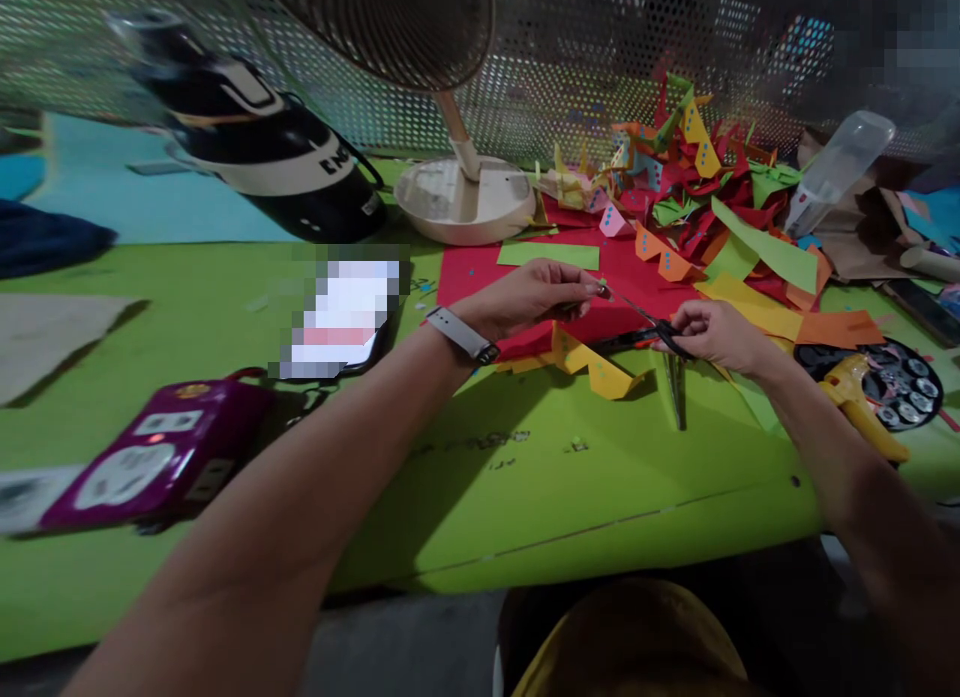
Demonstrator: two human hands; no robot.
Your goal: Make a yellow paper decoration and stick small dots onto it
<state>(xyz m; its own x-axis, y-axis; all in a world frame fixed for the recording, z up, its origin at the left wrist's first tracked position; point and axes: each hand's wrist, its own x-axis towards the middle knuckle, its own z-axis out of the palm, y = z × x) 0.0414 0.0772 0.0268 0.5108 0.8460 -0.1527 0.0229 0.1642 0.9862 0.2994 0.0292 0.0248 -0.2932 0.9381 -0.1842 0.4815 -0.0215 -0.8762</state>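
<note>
My right hand [716,335] is closed around the dark handles of a pair of scissors [646,320], whose thin blade points left toward my other hand. My left hand [551,292], with a grey watch band on the wrist, is closed in a pinch near the blade tip; what its fingers hold is too small to make out. Both are over a red paper sheet [469,277]. Below them lies a yellow cut-paper piece [596,365] with bent points. A slim metal piece [678,402] points down beneath my right hand; its kind is unclear.
Colourful paper cut-outs [675,157] are heaped at the back right, near a clear bottle [844,172]. A fan [465,202] and a dark bottle [277,167] stand behind. Left are a phone [345,317] and a purple device [161,452]. A yellow-handled tool [862,417] lies right.
</note>
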